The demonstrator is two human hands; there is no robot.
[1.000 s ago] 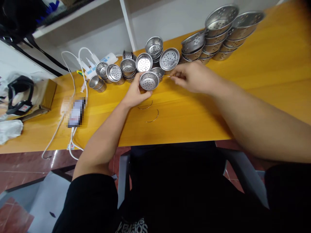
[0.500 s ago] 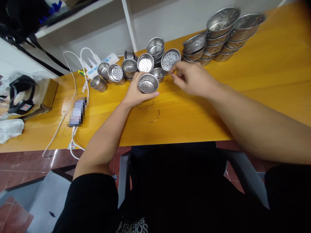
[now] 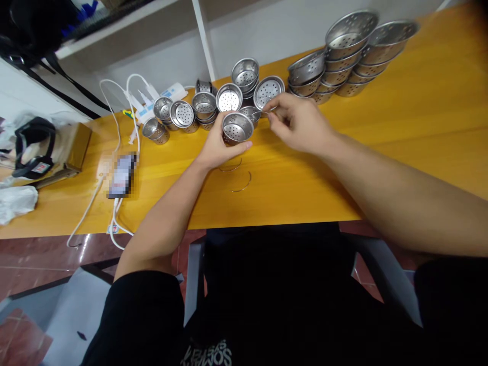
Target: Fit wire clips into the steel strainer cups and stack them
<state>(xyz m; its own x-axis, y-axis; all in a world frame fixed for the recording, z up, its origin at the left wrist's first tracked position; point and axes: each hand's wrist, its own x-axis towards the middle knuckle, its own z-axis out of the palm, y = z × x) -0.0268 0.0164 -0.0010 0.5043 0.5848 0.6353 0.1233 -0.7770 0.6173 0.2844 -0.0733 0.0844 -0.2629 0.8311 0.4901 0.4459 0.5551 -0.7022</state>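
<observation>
My left hand is wrapped round a small perforated steel cup, held just above the yellow table with its open mouth facing me. My right hand is closed in a pinch on a thin wire piece whose end sits at the cup's right rim. Two curved wire handles lie on the table just in front of my left hand. Behind the held cup stands a cluster of several similar small steel cups.
Stacks of larger perforated steel bowls stand at the back right. A phone with white cables and a power strip lie at the left. A brown box and bags sit at the far left. White shelving rises behind.
My left hand has lifted and tilted the cup slightly toward the right. My right hand has moved left, bringing the pinched wire up to the cup's rim.
</observation>
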